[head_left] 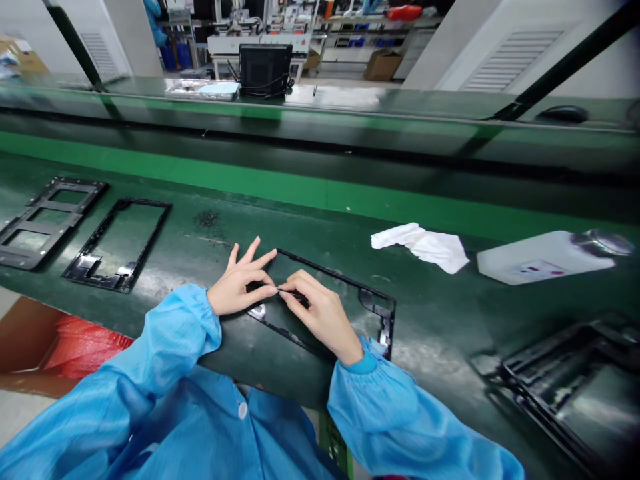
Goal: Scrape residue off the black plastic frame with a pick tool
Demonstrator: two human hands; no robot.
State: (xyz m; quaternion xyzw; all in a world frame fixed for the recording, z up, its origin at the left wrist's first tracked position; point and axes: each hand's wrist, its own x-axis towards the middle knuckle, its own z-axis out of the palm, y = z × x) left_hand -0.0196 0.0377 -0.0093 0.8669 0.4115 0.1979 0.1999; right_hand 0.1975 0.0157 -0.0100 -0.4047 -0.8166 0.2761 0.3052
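A thin black rectangular frame (333, 273) lies flat on the green workbench in front of me, with both hands over its left part. My right hand (315, 307) pinches a slim dark tool (293, 293), whose kind I cannot make out. The tool's tip points toward my left hand (245, 280). There, thumb and index finger come together at the tip, while the other fingers stay spread. Whatever lies between that thumb and index finger is too small to tell. Part of the frame's left side is hidden under the hands.
Left lie a second black frame (155, 240) and a barred panel (43, 223), with black scraps (207, 219) nearby. At right are a white cloth (425, 247), a white bottle (540, 259) on its side and blurred black frames (560, 373). A cardboard box (25, 337) sits below left.
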